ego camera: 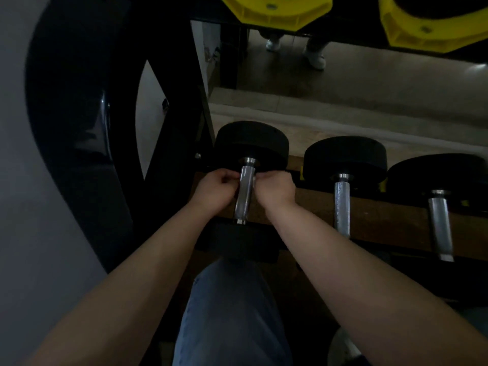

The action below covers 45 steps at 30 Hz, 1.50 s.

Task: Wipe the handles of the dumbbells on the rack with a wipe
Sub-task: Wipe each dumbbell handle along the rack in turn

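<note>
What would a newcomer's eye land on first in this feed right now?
The left hand and right hand curl in on either side of the leftmost dumbbell handle at centre, with a pale scrap, probably the wipe, beside the right hand. Next, the middle handle and right handle lie untouched on the rack, and bright yellow weights glare along the top edge.
</note>
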Tool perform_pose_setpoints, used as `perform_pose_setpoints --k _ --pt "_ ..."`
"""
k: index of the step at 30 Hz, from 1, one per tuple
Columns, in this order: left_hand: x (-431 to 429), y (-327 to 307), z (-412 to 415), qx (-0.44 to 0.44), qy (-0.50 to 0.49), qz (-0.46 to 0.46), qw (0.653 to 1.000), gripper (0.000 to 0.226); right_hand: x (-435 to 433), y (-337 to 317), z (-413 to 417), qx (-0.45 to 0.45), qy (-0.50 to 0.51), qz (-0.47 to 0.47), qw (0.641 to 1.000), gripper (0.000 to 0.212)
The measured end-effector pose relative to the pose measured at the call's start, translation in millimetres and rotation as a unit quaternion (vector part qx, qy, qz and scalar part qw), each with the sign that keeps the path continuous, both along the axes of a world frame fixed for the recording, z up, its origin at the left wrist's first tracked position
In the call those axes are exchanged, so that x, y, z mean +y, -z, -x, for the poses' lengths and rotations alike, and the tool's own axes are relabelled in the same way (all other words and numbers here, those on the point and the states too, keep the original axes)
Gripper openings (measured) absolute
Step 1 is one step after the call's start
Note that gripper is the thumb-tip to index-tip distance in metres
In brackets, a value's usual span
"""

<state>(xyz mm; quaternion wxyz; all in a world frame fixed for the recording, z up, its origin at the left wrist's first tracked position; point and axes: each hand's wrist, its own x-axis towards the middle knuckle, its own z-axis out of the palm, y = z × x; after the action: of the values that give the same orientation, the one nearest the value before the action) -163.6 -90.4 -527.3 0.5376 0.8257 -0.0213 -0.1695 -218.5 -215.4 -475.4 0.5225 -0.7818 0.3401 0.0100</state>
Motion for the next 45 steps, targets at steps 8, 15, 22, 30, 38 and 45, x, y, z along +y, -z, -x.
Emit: perform_pose_setpoints --k 8,15,22,30,38,45 --pt "-1.4 2.0 -1.0 -0.002 -0.010 -0.004 1.000 0.017 -20.0 -1.2 18.5 0.210 -0.192 -0.037 0.958 0.016" --pt "-1.2 2.2 -1.2 -0.013 0.000 -0.008 1.000 0.018 -18.4 12.2 -4.2 0.088 -0.007 -0.165 0.982 0.018" --pt "-2.0 3.1 -2.7 -0.010 0.004 -0.012 1.000 0.017 -30.6 18.3 7.9 0.191 -0.140 -0.175 0.956 0.015" --pt "-1.7 -0.8 0.7 0.010 0.005 -0.004 1.000 0.014 -26.2 27.4 -14.4 0.073 0.003 -0.239 0.968 0.018" --pt "-2.1 0.1 -0.4 0.017 -0.004 -0.005 1.000 0.016 -39.0 29.7 7.8 0.234 -0.149 -0.276 0.920 0.020" --pt "1.5 -3.7 1.4 0.008 -0.012 -0.019 1.000 0.019 -34.9 29.0 -30.7 0.082 0.036 -0.398 0.913 0.018"
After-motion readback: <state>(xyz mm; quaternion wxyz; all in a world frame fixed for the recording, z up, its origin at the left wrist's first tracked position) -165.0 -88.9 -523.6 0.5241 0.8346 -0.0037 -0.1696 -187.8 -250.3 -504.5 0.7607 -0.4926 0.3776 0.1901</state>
